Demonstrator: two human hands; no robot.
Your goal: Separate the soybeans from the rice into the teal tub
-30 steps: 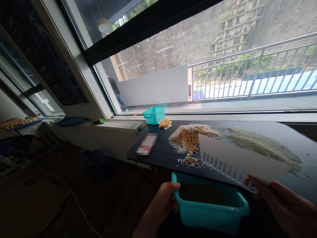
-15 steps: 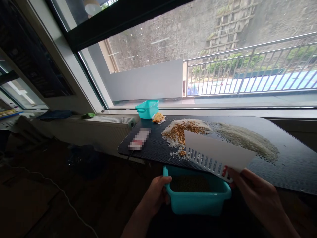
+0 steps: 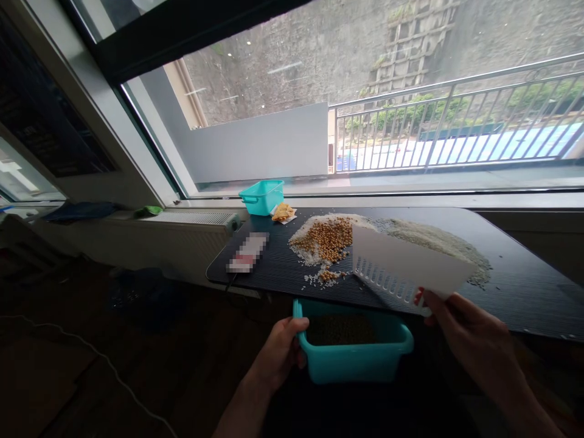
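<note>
My left hand [image 3: 280, 353] grips the left rim of a teal plastic bin [image 3: 360, 359] held just below the front edge of the dark table [image 3: 524, 292]; the bin holds a layer of small dark-green grains. My right hand [image 3: 460, 334] pinches the near edge of a white slotted plastic scraper [image 3: 406, 271], which stands tilted on the table. Left of the scraper lies a pile of yellow beans on white rice [image 3: 326, 240]. Behind the scraper stretches a long heap of pale grains [image 3: 438, 243].
A second teal bin [image 3: 262, 196] and a small heap of yellow snacks [image 3: 283, 212] sit at the table's far left corner. A blurred flat object [image 3: 247, 252] lies near the left edge. A radiator [image 3: 196, 219] and window run behind. A white cable [image 3: 91, 353] crosses the floor.
The view has shifted, so the table sits further left and higher in the picture. The scraper has moved right, away from the bean pile. My left hand still holds the bin.
</note>
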